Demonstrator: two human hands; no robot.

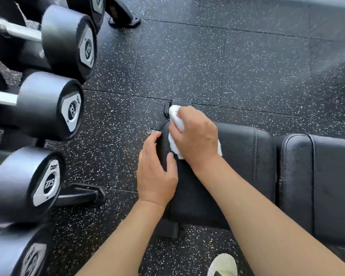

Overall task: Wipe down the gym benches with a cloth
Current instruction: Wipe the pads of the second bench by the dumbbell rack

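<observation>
Both hands are down on the end of the black padded bench (245,154). Right hand (195,136) is bunched around a white cloth (175,118), pressing it onto the pad near the far corner of that end; most of the cloth is buried under the palm, so only a lump sticking out past the fingers and a bit of fringe by the wrist show. Left hand (155,174) hooks over the end edge of the same pad, thumb on top and fingers curled round the side, so the fingertips are mostly out of sight.

Bench runs off the right side of the shot, with a seam splitting it into two cushions, and the second one is cut off. Bench frame is hard to read: just a dark bracket poking out beyond the cloth and a foot below the pad.

Dumbbells (48,104) on a rack fill the left side, partly cropped, and the number plates are blurry. Speckled rubber floor (227,66) is everywhere else. A pale shoe (223,264) peeks in at the bottom edge, half cut off.
</observation>
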